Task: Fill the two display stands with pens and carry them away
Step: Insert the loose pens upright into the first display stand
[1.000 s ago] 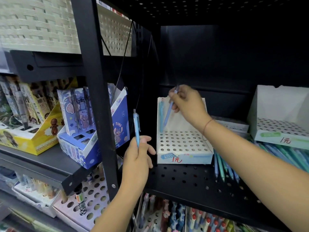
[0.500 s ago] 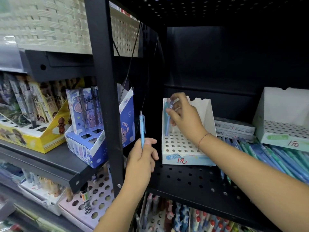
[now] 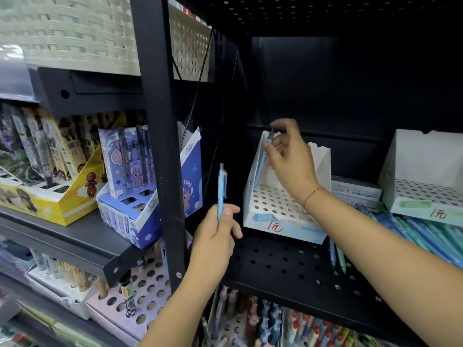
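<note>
The left hand (image 3: 215,236) is wrapped around the lower barrel of a light blue pen (image 3: 221,191), holding it upright with the clicker end up, just in front of the black perforated shelf (image 3: 275,266). A pen like this is probably light, stiff and smooth plastic, so a gentle grip at mid-barrel should do, and the clip side gives the fingers something to catch on. Next comes the first display stand (image 3: 280,222), a white carton with a sloped deck of round holes, sitting on the shelf and nearly empty. The right hand (image 3: 292,161) reaches over it and pinches the top end of a second pen (image 3: 261,164) between thumb and fingertip, the other fingers spread loosely, with the pen leaning at the stand's back left corner. Whether its tip is seated in a hole cannot be told. The stand looks like thin card, likely light and easy to crush or tip. It should be lifted from the base with support under the front edge, not by its jagged back wall. Further right, loose pens (image 3: 431,236) lie in a heap on the shelf. They may roll and are best gathered a few at a time. The second display stand (image 3: 421,206) sits behind them, its holes unfilled.
</note>
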Demonstrator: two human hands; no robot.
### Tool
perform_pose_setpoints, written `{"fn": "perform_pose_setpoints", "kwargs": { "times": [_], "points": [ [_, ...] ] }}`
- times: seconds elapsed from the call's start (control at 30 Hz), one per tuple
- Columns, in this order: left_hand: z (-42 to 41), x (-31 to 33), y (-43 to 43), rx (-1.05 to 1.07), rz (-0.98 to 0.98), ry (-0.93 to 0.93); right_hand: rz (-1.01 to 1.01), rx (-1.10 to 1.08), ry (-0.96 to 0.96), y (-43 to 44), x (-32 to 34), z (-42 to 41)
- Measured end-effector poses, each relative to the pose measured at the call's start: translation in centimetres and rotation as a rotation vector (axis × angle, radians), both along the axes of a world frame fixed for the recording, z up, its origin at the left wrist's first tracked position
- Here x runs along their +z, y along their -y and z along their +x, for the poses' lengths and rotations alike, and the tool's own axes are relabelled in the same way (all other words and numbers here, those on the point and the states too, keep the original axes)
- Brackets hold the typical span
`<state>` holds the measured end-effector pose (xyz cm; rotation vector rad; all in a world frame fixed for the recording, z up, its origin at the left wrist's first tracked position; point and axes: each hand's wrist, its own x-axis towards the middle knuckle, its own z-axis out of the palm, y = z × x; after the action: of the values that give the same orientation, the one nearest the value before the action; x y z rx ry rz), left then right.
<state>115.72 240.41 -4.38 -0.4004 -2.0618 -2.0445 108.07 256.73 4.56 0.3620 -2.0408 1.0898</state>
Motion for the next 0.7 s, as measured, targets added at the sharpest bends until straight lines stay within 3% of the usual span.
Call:
{"fn": "perform_pose_setpoints", "kwargs": {
  "times": [0.2,0.4,0.7],
  "points": [
    [-0.4,0.0,-0.5,0.064,-0.132,0.031,0.063,0.121,0.085,1.5,-1.6,1.0],
    [-1.1,0.1,-0.8,0.175,-0.216,0.123,0.029,0.176,0.029,2.4,-0.5,1.5],
    [-1.3,0.1,-0.6,0.156,-0.162,0.161,-0.035,0.124,0.025,1.8,-0.6,1.3]
  ]
}}
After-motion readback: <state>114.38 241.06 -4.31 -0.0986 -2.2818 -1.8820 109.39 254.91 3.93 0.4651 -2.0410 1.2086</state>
